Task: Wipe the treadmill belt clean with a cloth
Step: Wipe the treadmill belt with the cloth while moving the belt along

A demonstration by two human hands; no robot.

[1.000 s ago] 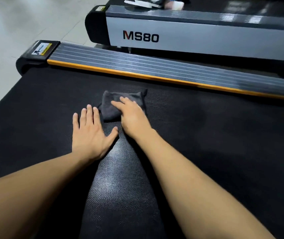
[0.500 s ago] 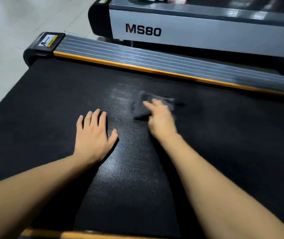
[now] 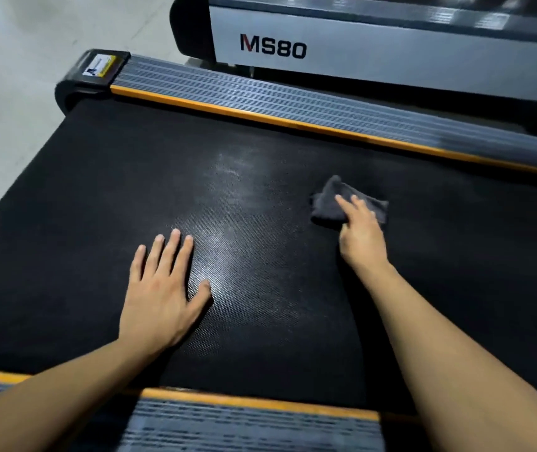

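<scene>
The black textured treadmill belt (image 3: 104, 197) fills most of the view. A small dark grey cloth (image 3: 329, 203), folded and bunched, lies on the belt right of centre. My right hand (image 3: 361, 236) presses down on it with the fingers spread over its near edge. My left hand (image 3: 162, 288) rests flat on the belt to the left, palm down, fingers apart and holding nothing. A shiny streak shows on the belt between the two hands.
Grey ribbed side rails with orange trim run along the far edge (image 3: 293, 106) and the near edge (image 3: 244, 425). A black end cap with a yellow label (image 3: 97, 68) sits at the far left. A second treadmill marked MS80 (image 3: 391, 57) stands behind. Pale floor (image 3: 9, 76) lies left.
My right hand has slid the cloth rightward across the belt, away from my left hand. My left hand has stayed flat in place. The view now takes in the near rail.
</scene>
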